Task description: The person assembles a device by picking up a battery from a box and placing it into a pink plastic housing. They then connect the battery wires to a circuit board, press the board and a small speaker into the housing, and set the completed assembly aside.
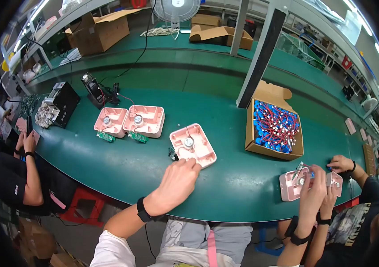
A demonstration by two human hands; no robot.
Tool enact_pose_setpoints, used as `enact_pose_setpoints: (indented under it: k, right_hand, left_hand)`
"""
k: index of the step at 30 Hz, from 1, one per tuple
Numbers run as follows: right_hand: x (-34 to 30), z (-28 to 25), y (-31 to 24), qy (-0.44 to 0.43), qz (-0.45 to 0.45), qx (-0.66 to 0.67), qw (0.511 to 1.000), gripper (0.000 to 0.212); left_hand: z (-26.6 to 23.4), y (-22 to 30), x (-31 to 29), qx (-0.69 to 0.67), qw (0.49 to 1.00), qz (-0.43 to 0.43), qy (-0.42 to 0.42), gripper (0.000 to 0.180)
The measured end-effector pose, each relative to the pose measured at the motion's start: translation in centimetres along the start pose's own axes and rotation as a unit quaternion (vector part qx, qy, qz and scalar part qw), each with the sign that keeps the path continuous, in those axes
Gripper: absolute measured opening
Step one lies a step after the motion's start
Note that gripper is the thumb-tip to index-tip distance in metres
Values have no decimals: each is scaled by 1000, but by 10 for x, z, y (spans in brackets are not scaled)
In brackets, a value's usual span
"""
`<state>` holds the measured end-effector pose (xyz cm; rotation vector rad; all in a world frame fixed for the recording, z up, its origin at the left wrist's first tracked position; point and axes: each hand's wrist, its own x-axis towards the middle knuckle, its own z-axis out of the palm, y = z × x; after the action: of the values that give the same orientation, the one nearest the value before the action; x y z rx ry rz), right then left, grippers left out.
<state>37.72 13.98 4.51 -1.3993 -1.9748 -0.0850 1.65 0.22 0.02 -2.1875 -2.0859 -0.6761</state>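
Observation:
My left hand (178, 180) is closed at the near rim of a pink plastic housing (202, 147), its fingertips bent over that edge. A round silver speaker (189, 142) sits inside, and a small dark part lies by the housing's left side. Off to the right, my right hand (312, 191) is at the side of a second pink housing (288, 189), fingers drawn together. A small green circuit board (298, 170) stands tilted over this housing, and a bit of blue shows beside my fingers. What they hold is partly hidden.
Two pink housings (149, 129) with green boards stand at the left, near a black box-shaped device (62, 104). An open carton (273, 153) holds blue cells with red wires. At right, a co-worker's hands (342, 163) work close to mine; another person sits left. A post (262, 55) rises behind.

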Motion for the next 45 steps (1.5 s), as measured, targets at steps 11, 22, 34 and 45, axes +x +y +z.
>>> enact_pose_setpoints:
  k: [11, 22, 34, 45]
  right_hand:
    - [9, 79, -96, -88, -169, 201, 961, 25]
    - [19, 68, -84, -233, 48, 476, 847, 26]
    - [-5, 64, -71, -226, 132, 627, 734, 14]
    - [-20, 74, -82, -237, 152, 619, 734, 12]
  left_hand:
    - [-40, 49, 31, -131, 990, 34, 31, 33]
    - [24, 38, 61, -318, 940, -34, -119, 27]
    - [49, 30, 77, -467, 863, -68, -179, 23]
    - [65, 14, 62, -496, 854, -60, -145, 21]
